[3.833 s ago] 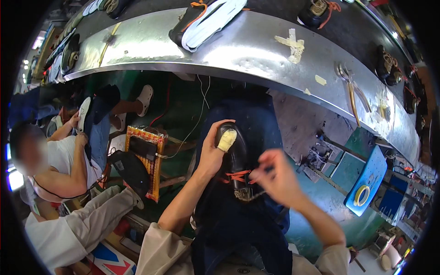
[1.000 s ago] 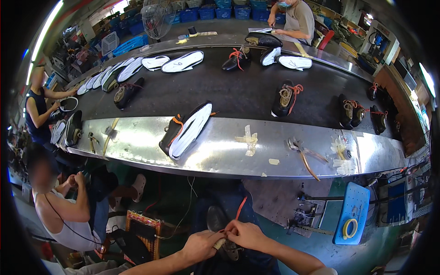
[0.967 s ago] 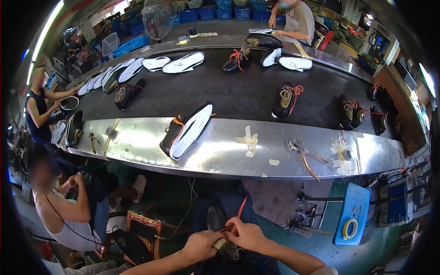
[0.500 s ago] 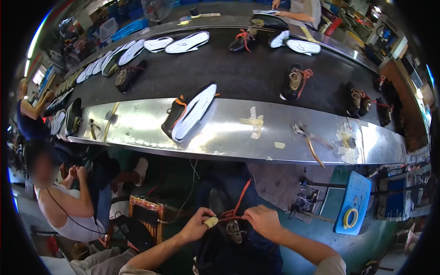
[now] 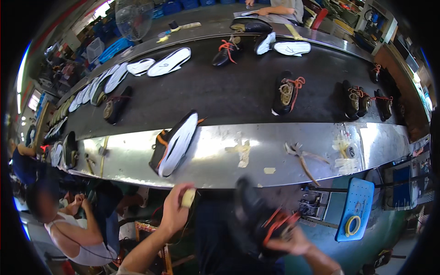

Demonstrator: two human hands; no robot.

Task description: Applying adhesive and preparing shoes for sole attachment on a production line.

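My right hand (image 5: 295,242) is closed around a black shoe (image 5: 250,206) with red-orange laces (image 5: 278,224); both are smeared by motion, above my lap. The shoe's toe points up toward the bench edge. My left hand (image 5: 174,211), a yellowish wrap on one finger, is raised just below the bench edge, fingers apart, holding nothing I can see. Nearest to it on the metal edge lies another dark shoe (image 5: 158,149) with orange lace, leaning on its side, its white sole (image 5: 180,144) facing right.
Pliers (image 5: 302,160) lie on the metal edge at right. Several shoes, including a laced black shoe (image 5: 285,94), rest on the dark belt (image 5: 201,91). A blue stool (image 5: 355,206) holds a tape roll (image 5: 352,225). One co-worker (image 5: 80,233) sits at left; another (image 5: 279,9) works across the bench.
My left hand has let go of the laces and moved up toward the bench edge. My right hand has shifted from the laces to the shoe and carries it rightward. The view has tilted.
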